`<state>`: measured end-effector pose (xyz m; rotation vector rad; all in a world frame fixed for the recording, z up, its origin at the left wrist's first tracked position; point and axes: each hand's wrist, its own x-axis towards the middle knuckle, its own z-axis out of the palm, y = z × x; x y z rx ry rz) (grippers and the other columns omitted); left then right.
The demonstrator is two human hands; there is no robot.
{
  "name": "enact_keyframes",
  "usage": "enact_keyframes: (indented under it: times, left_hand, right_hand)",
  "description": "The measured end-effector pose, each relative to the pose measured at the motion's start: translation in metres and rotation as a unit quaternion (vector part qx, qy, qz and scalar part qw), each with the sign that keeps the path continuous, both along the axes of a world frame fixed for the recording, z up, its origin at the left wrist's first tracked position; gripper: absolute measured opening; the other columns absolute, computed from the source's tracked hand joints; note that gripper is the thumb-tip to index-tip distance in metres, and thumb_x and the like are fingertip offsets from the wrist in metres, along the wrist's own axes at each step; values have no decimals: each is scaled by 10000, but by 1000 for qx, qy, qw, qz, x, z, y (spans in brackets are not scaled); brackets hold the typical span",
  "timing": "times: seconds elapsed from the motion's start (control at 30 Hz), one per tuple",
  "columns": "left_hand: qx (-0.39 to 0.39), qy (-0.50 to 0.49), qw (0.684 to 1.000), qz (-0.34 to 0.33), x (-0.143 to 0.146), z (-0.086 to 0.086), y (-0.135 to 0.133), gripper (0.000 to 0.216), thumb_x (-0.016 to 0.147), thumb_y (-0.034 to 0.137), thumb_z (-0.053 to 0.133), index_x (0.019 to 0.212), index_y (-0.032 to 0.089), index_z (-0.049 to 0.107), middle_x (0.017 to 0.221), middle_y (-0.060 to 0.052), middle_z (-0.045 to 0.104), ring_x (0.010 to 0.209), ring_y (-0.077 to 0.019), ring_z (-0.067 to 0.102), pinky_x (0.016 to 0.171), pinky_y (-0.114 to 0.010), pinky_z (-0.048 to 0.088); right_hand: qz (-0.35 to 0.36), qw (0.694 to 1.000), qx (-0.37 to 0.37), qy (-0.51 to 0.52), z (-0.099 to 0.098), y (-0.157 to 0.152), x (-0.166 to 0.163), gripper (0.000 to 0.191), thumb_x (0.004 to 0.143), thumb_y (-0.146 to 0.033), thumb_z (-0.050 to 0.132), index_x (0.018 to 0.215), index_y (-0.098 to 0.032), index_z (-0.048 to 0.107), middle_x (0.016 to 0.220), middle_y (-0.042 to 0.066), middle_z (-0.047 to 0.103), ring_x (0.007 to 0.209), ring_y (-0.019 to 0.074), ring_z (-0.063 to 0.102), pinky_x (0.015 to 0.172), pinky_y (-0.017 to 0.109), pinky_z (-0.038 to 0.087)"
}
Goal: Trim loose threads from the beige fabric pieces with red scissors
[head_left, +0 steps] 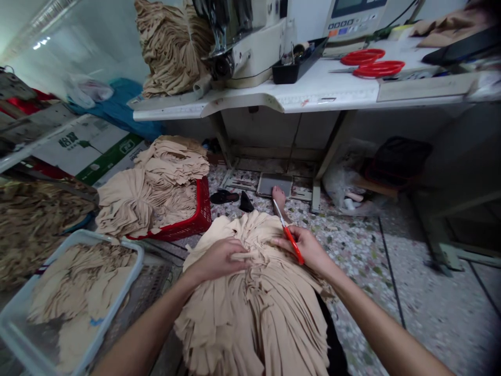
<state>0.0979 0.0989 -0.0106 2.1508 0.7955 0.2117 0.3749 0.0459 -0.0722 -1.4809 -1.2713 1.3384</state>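
A large bundle of beige fabric pieces point(282, 308) lies across my lap, gathered toward its middle. My left hand point(221, 259) rests over the middle of the bundle, fingers closed on a narrow beige fabric strip point(245, 256). At the bundle's right side, my right hand point(311, 249) grips a pair of scissors point(293, 245) with red handles. Their blades point away from me, above a bare foot point(279, 194). Whether the blades are fully closed is hard to see.
Left of me stand a red crate point(203, 209) heaped with beige fabric and a translucent tub point(136, 263) holding more. Ahead is a white sewing table point(313, 99) with a sewing machine point(254, 52), a fabric stack point(170, 49) and red-handled scissors point(378, 69). Black sandals point(224, 197) lie underneath.
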Motion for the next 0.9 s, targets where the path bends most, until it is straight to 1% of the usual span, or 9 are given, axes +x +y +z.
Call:
enact_keyframes:
  times: [0.1,0.2,0.27,0.37,0.47,0.57,0.67,0.8,0.9]
  left_hand:
    - [33,-4,999,-20,-18,2,-21,134,929,256,657,996,202,759,995,-83,739,961,-228,635,879,-334,469]
    - [43,-35,998,-21,-30,2,-37,294,885,98,602,1108,230,743,1086,-79,741,1025,-229,641,920,-366,484]
    - [55,-61,997,-8,-35,2,-47,422,839,40,576,1174,252,723,1185,-81,722,1107,-242,632,966,-401,493]
    - [93,-46,993,48,-36,0,-62,517,828,32,563,1276,266,673,1427,-107,590,1319,-290,526,1089,-487,448]
    - [136,-15,987,87,-35,-1,-78,577,850,74,569,1390,276,583,1524,-123,483,1393,-313,452,1128,-524,427]
    - [183,-21,979,91,-35,0,-93,625,846,102,555,1443,288,530,1459,-128,539,1319,-311,515,1060,-506,497]
    - [227,-27,968,102,-39,1,-103,599,845,81,513,1424,228,549,1365,-137,600,1237,-303,568,981,-479,548]
    - [263,-35,957,120,-46,-3,-113,568,826,64,486,1376,164,584,1309,-140,624,1204,-288,582,959,-442,556]
    - [271,-28,954,126,-50,-9,-119,589,804,55,477,1376,150,581,1315,-140,617,1207,-285,573,972,-441,541]
  right_hand:
    - [-11,1000,-4,1,-6,-2,4,543,748,-712,747,743,-215,529,603,-30,546,524,142,470,477,246,343]
    - [-19,995,67,-76,4,12,-2,515,796,-697,716,743,-215,542,645,-6,577,593,165,511,538,257,381]
    - [7,985,117,-126,17,35,-15,500,848,-699,660,776,-215,562,691,14,604,645,180,538,585,264,398]
    - [121,955,159,-221,33,82,-45,506,891,-710,601,824,-209,590,741,39,640,687,195,569,637,273,396]
    - [263,906,84,-320,37,127,-79,624,870,-777,570,675,-184,581,665,53,603,620,179,543,591,273,353]
    - [359,888,41,-284,37,151,-107,686,881,-809,507,675,-165,622,645,23,612,578,142,533,548,243,349]
    - [394,881,91,-246,50,150,-136,674,909,-784,483,828,-153,707,752,49,697,651,168,614,556,235,378]
    - [454,816,189,-304,83,131,-173,521,950,-602,556,947,-122,757,963,168,756,856,271,695,640,276,435]
    - [536,780,186,-263,91,124,-185,376,967,-431,591,966,-92,751,994,174,759,843,252,685,649,271,442]
